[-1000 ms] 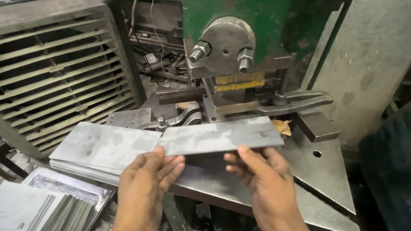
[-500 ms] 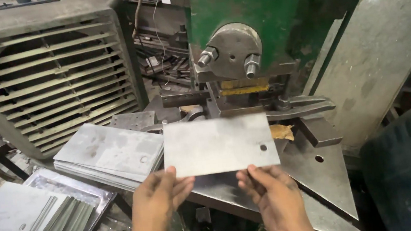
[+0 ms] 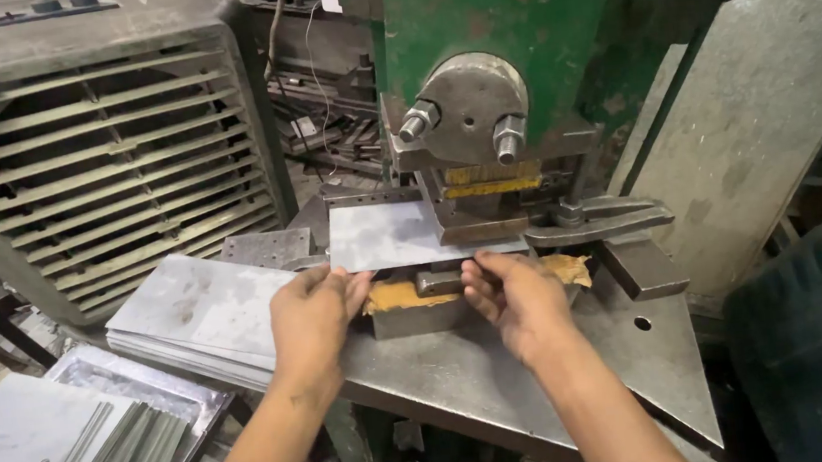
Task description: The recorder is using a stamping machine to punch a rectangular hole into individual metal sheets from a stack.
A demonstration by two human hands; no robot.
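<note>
left hand (image 3: 314, 316): fingers closed on the near left edge of the flat rectangular grey sheet-metal blank (image 3: 381, 236), thumb on top, other fingers under.
right hand (image 3: 518, 296): fingertips curled onto the blank's near right edge; the grip on the underside is hidden, but contact is clear.
blank position: lies roughly level, far end pushed in under the ram of the green press machine (image 3: 503, 41), above the steel die block (image 3: 424, 310) with its yellow-brown pad. Cannot tell if it touches the die or sits just above it.
press head: round grey steel cap (image 3: 468, 110) with two hex bolts, directly above the blank's right part.
clamp: dark steel lever arm (image 3: 599, 223) just right of the blank, resting on the bed.
bed: grey steel press table (image 3: 504, 363), one small hole near its right side.
stock: stack of same-type grey metal sheets (image 3: 200, 317) just left of the left hand, on the table edge.
lower left: fanned pile of thin grey plates in a shallow metal tray (image 3: 80, 444), well apart from the hands.
background: large grey louvred metal housing (image 3: 95, 181) left of the press.
</note>
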